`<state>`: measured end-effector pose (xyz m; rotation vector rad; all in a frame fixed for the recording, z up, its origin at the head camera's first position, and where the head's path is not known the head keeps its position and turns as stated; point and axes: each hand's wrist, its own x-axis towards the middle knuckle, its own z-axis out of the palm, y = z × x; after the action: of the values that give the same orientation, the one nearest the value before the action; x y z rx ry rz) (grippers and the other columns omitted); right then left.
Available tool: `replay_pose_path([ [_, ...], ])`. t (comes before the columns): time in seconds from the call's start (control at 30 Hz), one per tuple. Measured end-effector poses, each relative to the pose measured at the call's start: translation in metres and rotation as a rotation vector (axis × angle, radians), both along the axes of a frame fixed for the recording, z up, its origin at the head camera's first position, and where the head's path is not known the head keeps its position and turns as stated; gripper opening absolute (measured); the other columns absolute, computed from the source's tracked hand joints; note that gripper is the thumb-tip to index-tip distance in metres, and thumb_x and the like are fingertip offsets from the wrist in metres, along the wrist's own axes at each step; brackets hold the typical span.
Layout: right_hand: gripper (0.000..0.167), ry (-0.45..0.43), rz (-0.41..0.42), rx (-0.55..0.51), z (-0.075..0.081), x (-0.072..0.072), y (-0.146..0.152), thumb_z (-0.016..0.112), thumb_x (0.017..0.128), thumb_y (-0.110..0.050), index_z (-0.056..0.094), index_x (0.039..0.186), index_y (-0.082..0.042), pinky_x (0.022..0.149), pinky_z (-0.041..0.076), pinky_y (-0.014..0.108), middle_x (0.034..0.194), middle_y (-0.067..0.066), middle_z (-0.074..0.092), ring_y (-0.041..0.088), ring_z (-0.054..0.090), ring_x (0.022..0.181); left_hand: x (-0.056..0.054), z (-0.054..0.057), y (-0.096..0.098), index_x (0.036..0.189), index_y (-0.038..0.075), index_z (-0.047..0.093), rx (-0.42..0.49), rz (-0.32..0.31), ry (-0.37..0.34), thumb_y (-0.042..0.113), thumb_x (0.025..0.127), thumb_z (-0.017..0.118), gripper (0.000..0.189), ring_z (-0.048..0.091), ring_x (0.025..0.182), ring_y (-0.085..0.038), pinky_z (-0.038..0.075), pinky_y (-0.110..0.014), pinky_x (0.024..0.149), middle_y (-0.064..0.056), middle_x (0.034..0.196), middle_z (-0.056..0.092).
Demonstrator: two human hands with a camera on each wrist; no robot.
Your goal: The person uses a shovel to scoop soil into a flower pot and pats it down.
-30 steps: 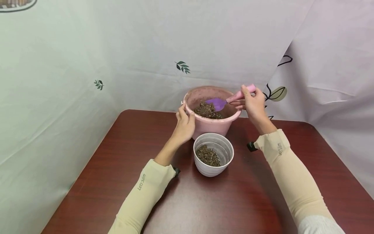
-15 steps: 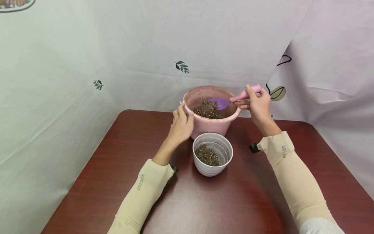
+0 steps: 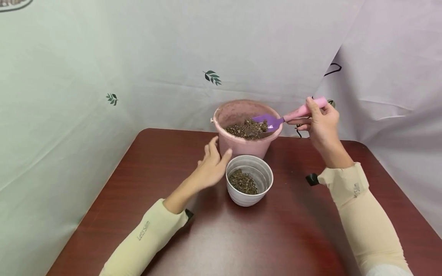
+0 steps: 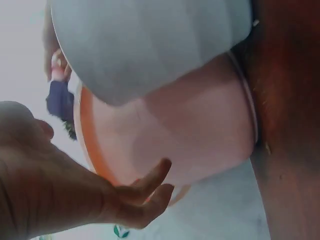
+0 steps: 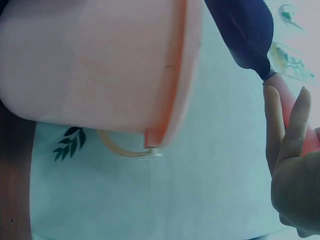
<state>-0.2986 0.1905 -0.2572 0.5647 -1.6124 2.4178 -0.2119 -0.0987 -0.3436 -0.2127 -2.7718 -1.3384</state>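
Observation:
My right hand (image 3: 324, 128) grips the pink handle of a garden trowel (image 3: 274, 123), its purple blade bearing a clump of dark soil. The blade is over the right side of a pink bucket (image 3: 238, 146) that has more soil inside. In the right wrist view the trowel (image 5: 245, 35) is raised above the bucket's rim. My left hand (image 3: 210, 170) holds nothing, its fingers spread beside the bucket and the light grey pot (image 3: 246, 200). Some soil (image 3: 243, 183) lies in that pot, in front of the bucket. From the left wrist, the pot (image 4: 145, 45) overlaps the bucket (image 4: 175, 130).
The dark red wooden table (image 3: 221, 237) carries both containers near its back edge. A pale cloth with leaf prints (image 3: 162, 65) hangs close behind and at the sides. A few soil specks lie to the right of the pot.
My left hand has let go of the bucket's rim and come down toward the pot. My right hand has drawn the trowel rightward, with soil on its blade.

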Motion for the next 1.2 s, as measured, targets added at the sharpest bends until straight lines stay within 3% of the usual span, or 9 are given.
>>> replay_pose_path([
  [0.13, 0.033, -0.012, 0.029, 0.021, 0.002, 0.016, 0.006, 0.065, 0.097, -0.019, 0.051, 0.083, 0.008, 0.043, 0.051, 0.026, 0.075, 0.026, 0.070, 0.033, 0.072, 0.063, 0.018, -0.004, 0.002, 0.158, 0.009, 0.003, -0.053, -0.125, -0.070, 0.055, 0.103, 0.038, 0.080, 0.026, 0.142, -0.046, 0.008, -0.078, 0.104, -0.024, 0.156, 0.016],
  [0.3, 0.028, 0.020, 0.059, 0.056, -0.005, 0.033, 0.012, 0.059, 0.100, -0.013, 0.052, 0.083, 0.008, 0.041, 0.050, 0.028, 0.075, 0.026, 0.070, 0.035, 0.072, 0.063, 0.024, -0.005, 0.004, 0.159, 0.011, -0.005, -0.106, -0.230, -0.132, 0.067, 0.092, 0.052, 0.104, 0.016, 0.145, -0.045, 0.003, -0.075, 0.106, -0.021, 0.159, 0.012],
  [0.47, 0.027, 0.043, 0.065, 0.157, -0.019, 0.046, 0.019, 0.057, 0.102, -0.014, 0.053, 0.085, 0.007, 0.042, 0.051, 0.028, 0.075, 0.025, 0.071, 0.033, 0.072, 0.064, 0.024, -0.007, 0.005, 0.158, 0.006, -0.002, -0.200, -0.304, -0.115, 0.066, 0.086, 0.063, 0.114, 0.019, 0.147, -0.034, 0.019, -0.061, 0.103, -0.021, 0.158, 0.013],
  [0.6, 0.025, 0.063, 0.050, 0.225, -0.028, 0.050, 0.022, 0.056, 0.102, -0.013, 0.052, 0.086, 0.006, 0.041, 0.050, 0.029, 0.075, 0.025, 0.071, 0.033, 0.072, 0.064, 0.021, -0.007, 0.005, 0.157, 0.003, 0.004, -0.260, -0.326, -0.073, 0.062, 0.085, 0.067, 0.113, 0.034, 0.137, -0.035, 0.026, -0.048, 0.088, -0.021, 0.153, 0.021],
  [0.7, 0.025, 0.063, 0.006, 0.296, -0.034, 0.050, 0.023, 0.058, 0.101, -0.015, 0.052, 0.088, 0.006, 0.041, 0.050, 0.030, 0.075, 0.024, 0.071, 0.033, 0.072, 0.065, 0.020, -0.007, 0.005, 0.156, 0.004, 0.008, -0.263, -0.340, -0.062, 0.061, 0.084, 0.069, 0.111, 0.042, 0.127, -0.035, 0.025, -0.046, 0.086, -0.019, 0.149, 0.024],
  [0.87, 0.026, 0.064, -0.032, 0.341, -0.041, 0.048, 0.022, 0.061, 0.100, -0.015, 0.050, 0.096, 0.007, 0.041, 0.050, 0.031, 0.075, 0.025, 0.070, 0.033, 0.072, 0.065, 0.019, -0.008, 0.005, 0.156, 0.003, 0.011, -0.259, -0.368, -0.070, 0.063, 0.084, 0.068, 0.110, 0.042, 0.124, -0.036, 0.024, -0.048, 0.089, -0.019, 0.148, 0.025],
  [1.2, 0.019, 0.057, -0.066, 0.318, -0.045, 0.048, 0.019, 0.062, 0.098, -0.010, 0.050, 0.100, 0.005, 0.040, 0.050, 0.032, 0.074, 0.016, 0.073, 0.028, 0.072, 0.063, 0.019, -0.008, 0.003, 0.157, 0.004, 0.010, -0.268, -0.365, -0.080, 0.064, 0.084, 0.067, 0.110, 0.038, 0.131, -0.035, 0.024, -0.050, 0.091, -0.020, 0.150, 0.023],
])
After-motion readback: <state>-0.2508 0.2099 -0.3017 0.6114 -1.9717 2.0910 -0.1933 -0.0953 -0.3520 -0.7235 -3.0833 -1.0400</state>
